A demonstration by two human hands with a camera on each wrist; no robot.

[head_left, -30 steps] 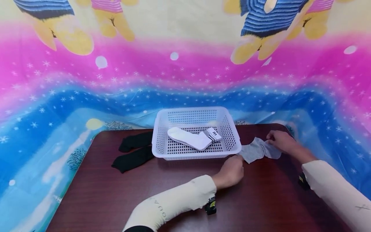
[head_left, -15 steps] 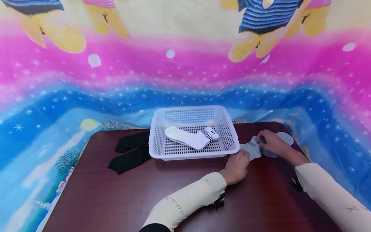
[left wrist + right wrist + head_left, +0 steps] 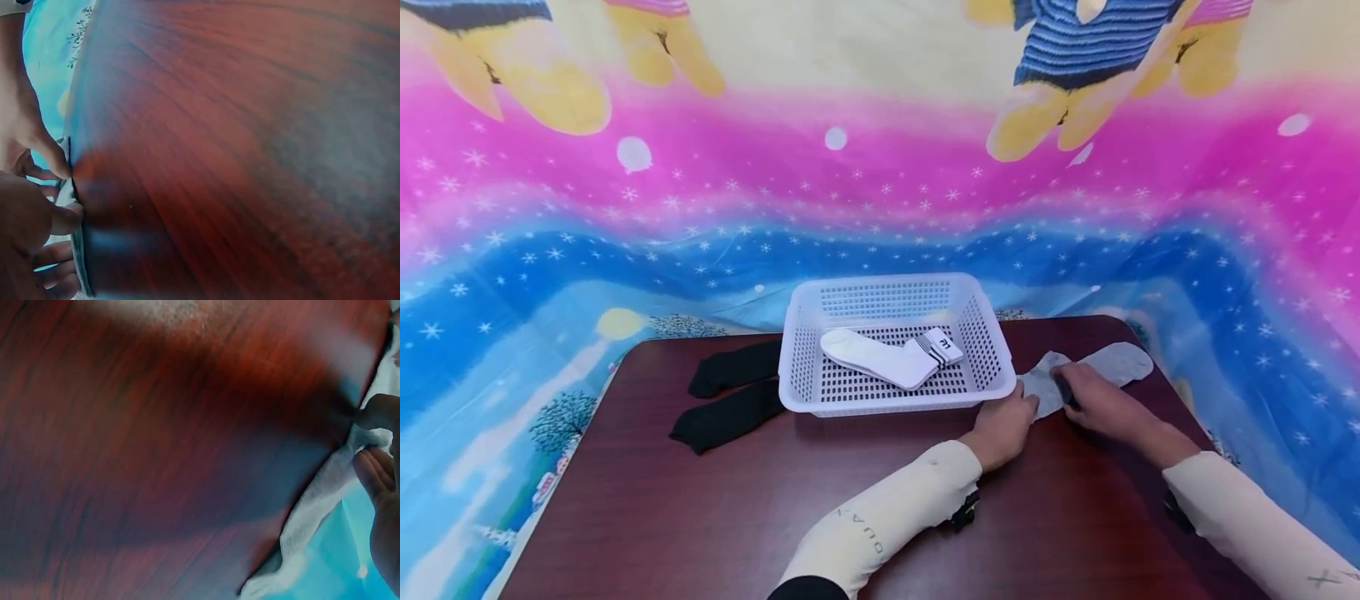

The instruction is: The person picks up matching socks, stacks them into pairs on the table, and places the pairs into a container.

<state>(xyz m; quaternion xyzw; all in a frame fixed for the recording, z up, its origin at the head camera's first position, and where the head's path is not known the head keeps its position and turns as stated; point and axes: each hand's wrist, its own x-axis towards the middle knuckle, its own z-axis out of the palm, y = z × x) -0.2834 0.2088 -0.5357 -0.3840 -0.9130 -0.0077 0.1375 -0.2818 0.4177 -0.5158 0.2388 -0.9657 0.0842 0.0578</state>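
Observation:
A light grey sock (image 3: 1122, 363) lies stretched out on the table to the right of the basket, its rounded end pointing right. My left hand (image 3: 1003, 429) pinches its left part just off the basket's front right corner. Around the middle of the sock, my right hand (image 3: 1105, 404) holds the fabric between thumb and fingers and covers part of it. From the right wrist, the sock (image 3: 312, 506) shows as a thin strip passing between thumb and fingers. In the left wrist view both hands are close together along the sock's edge.
A white plastic basket (image 3: 895, 407) stands at the table's back middle, with a white striped sock (image 3: 887, 358) inside. Two black socks (image 3: 730, 412) lie left of it, their right ends hidden by the basket. A printed cloth (image 3: 880, 192) hangs behind the brown table (image 3: 850, 517).
My right hand has moved left along the grey sock, and the sock's rounded end now lies flat and uncovered to the right. My left hand has shifted slightly onto the sock's left part.

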